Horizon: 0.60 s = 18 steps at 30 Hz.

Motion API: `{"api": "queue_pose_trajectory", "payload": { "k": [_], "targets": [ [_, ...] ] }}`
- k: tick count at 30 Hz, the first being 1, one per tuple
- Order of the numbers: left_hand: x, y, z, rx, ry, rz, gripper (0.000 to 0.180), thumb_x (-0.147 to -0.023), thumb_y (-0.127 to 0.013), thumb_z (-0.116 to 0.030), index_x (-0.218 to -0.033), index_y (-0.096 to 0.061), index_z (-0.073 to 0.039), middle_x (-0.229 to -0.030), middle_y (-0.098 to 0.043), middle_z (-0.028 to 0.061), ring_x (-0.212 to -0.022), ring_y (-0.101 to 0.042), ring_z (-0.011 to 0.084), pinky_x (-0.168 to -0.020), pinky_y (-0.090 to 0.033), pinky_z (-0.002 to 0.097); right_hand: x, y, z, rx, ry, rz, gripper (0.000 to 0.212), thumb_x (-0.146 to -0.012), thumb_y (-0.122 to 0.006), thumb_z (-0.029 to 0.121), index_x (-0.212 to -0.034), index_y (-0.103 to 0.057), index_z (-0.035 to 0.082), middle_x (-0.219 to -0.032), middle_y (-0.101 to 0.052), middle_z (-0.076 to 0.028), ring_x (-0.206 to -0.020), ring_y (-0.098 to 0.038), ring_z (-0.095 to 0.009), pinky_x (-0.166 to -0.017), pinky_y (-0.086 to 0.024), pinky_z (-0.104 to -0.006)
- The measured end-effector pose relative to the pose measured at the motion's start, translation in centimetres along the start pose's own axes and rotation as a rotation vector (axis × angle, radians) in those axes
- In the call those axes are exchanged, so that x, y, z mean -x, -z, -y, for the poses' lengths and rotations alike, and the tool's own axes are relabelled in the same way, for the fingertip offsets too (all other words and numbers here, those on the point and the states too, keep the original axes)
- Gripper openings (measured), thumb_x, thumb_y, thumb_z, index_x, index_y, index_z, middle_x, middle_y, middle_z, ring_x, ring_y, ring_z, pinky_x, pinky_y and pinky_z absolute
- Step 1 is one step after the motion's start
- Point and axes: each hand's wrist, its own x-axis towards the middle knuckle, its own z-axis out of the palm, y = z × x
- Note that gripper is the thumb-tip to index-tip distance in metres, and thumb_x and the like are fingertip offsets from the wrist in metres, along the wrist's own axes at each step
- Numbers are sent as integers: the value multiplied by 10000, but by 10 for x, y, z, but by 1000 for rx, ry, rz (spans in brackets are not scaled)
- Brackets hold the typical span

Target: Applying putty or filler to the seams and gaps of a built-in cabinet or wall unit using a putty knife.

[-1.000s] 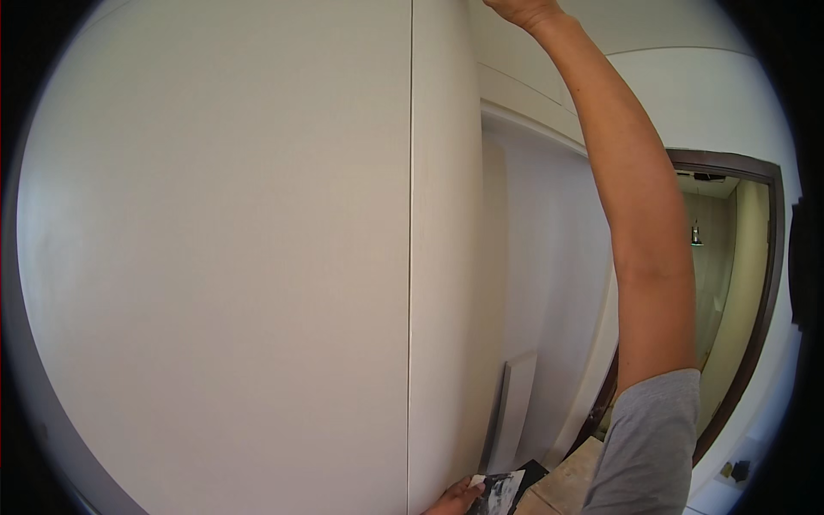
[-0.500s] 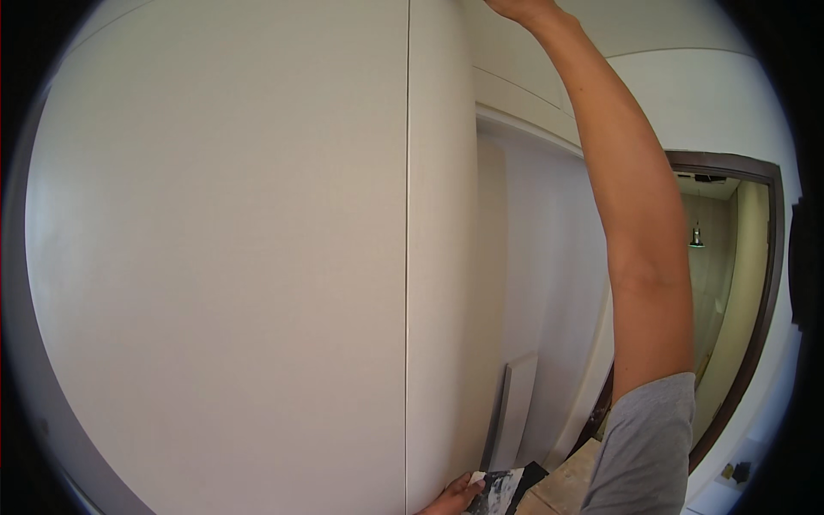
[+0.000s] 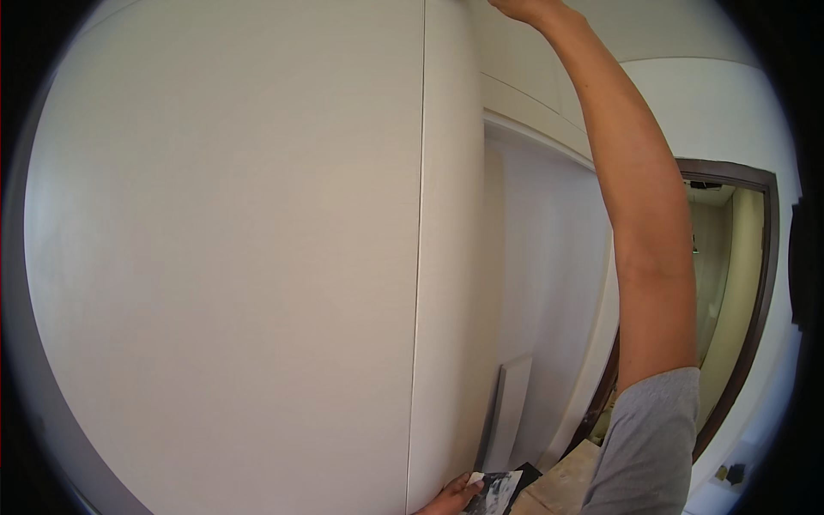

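My right arm reaches up along the right side. At the upper edge, my right hand (image 3: 520, 9) is cut off, so its fingers and anything in them are hidden. It is nearest the top of the large pale cream panel (image 3: 232, 257), close to the vertical seam. Low in the middle, my left hand (image 3: 457, 494) is closed on a flat plate smeared black and white (image 3: 498, 491), thumb on top. The lower part of that plate runs out of the picture.
Right of the panel is a pale recess (image 3: 549, 257), with a narrow grey-white board (image 3: 512, 403) leaning inside. A tan, board-like surface (image 3: 554, 485) lies below it. Behind my arm stands a doorway with a dark brown frame (image 3: 760, 300).
The view has shifted slightly, so the panel seam now leans and its top sits farther right. Both hands keep nearly the same places; my left still holds the smeared plate.
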Motion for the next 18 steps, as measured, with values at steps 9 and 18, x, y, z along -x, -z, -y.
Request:
{"api": "queue_pose_trajectory", "payload": {
  "k": [9,18],
  "targets": [
    [11,-4,0,-195,-79,-38,710,-1042,-526,-323,-1577,-260,62,-1468,-526,233,-1341,-522,302,-1125,-414,372,10,13,-14,24,11,39,561,-819,-474,-171,-1193,-765,129,-1365,-671,-97,-1347,-544,-329,-1164,-411,-447],
    [11,-7,-12,-235,-100,-12,682,-1048,-527,-303,-1569,-279,62,-1460,-531,230,-1337,-519,296,-1116,-418,370,-6,25,-16,-136,-152,-160,416,-882,-509,-107,-1145,-772,78,-1351,-670,-139,-1287,-593,-319,-1134,-431,-433]
  ]
}}
